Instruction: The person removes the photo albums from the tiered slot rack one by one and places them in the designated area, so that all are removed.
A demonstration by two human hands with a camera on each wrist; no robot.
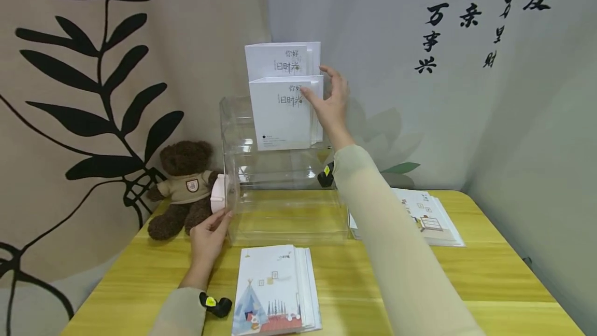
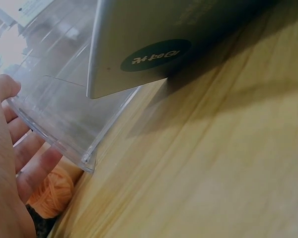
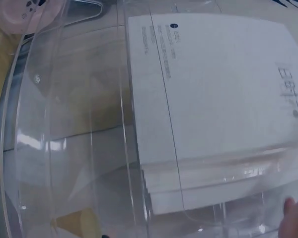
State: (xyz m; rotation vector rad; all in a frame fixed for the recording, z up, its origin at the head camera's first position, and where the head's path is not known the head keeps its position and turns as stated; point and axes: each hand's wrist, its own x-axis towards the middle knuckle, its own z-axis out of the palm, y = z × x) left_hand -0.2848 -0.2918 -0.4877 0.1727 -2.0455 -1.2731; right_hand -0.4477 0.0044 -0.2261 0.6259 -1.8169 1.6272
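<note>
A clear acrylic stand (image 1: 284, 217) with stepped tiers is upright on the table. My left hand (image 1: 208, 237) grips its lower left edge, thumb on one side and fingers on the other, as the left wrist view (image 2: 10, 134) shows. Two stacks of white books, a front one (image 1: 282, 118) and a rear one (image 1: 266, 61), stand on the upper tiers. At their right side is my right hand (image 1: 332, 102), thumb and index finger spread; the thumb overlaps the front cover. In the right wrist view, its fingertips (image 3: 294, 218) show beside the white books (image 3: 218, 94).
A stack of illustrated books (image 1: 266, 284) lies before the stand, and another stack (image 1: 429, 217) lies to the right. The brown teddy bear (image 1: 186, 185) and a pink object (image 1: 217, 193) are on the left. Orange yarn (image 2: 54, 193) shows behind the stand.
</note>
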